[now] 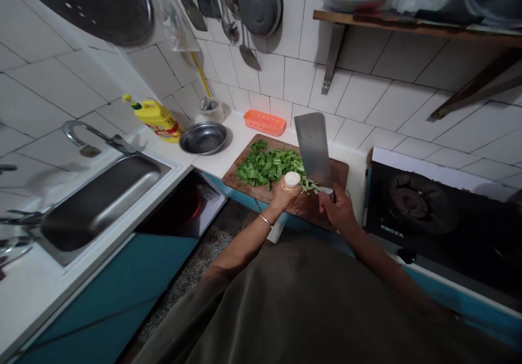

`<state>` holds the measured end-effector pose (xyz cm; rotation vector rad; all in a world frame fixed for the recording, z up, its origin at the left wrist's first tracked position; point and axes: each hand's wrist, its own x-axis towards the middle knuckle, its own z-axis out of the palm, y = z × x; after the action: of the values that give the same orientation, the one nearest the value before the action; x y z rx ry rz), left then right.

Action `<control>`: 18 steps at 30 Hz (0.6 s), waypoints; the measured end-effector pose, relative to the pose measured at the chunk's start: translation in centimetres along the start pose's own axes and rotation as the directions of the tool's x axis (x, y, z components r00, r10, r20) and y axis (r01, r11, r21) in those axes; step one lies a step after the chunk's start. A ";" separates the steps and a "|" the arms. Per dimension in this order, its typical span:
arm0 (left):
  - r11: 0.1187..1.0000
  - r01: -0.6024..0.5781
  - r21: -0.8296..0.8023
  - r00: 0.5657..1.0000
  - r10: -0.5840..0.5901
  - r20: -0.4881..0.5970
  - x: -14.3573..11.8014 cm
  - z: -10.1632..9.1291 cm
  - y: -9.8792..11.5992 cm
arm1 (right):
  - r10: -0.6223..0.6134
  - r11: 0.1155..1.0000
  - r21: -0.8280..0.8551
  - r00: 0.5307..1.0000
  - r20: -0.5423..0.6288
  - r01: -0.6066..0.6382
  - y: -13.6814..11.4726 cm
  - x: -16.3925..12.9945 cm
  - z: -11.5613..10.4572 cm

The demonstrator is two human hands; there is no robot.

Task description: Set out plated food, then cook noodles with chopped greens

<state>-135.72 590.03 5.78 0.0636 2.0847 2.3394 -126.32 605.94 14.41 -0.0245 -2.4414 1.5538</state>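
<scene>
My left hand (280, 196), with a bracelet at its wrist, is closed around a pale round-topped object (292, 179); I cannot tell its exact kind. It is at the near edge of a wooden cutting board (340, 174). My right hand (339, 210) grips the handle of a cleaver (313, 145), its broad blade raised upright and tilted a little left over the board. Chopped leafy greens (265, 166) lie heaped on the board's left and middle. Small pale stem pieces (310, 186) are scattered between my hands, beside the blade.
Behind the board sits an orange perforated basket (265, 122). A metal bowl (203, 138) and a yellow jug (157, 120) stand to the left, near the sink (101, 201). On the right is a gas stove (411, 198). A wooden shelf (408, 24) juts out overhead.
</scene>
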 end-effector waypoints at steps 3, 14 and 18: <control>0.999 0.053 0.006 0.998 -0.053 -0.030 -0.1 0.2 0.5 | -0.083 0.996 -0.041 0.996 0.035 0.084 -0.1 0.4 0.1; 0.999 0.027 0.029 0.998 -0.025 -0.058 -0.3 0.6 -0.4 | -0.072 0.983 -0.149 0.972 0.224 0.107 2.5 2.2 1.8; 0.991 -0.042 0.128 0.993 0.055 -0.106 -0.3 1.3 -1.3 | -0.059 0.976 -0.191 0.969 0.239 0.106 1.6 2.8 1.5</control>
<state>-135.37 591.47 4.65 -0.0132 2.3054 2.2845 -129.54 605.67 12.96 0.2333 -2.7337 1.3339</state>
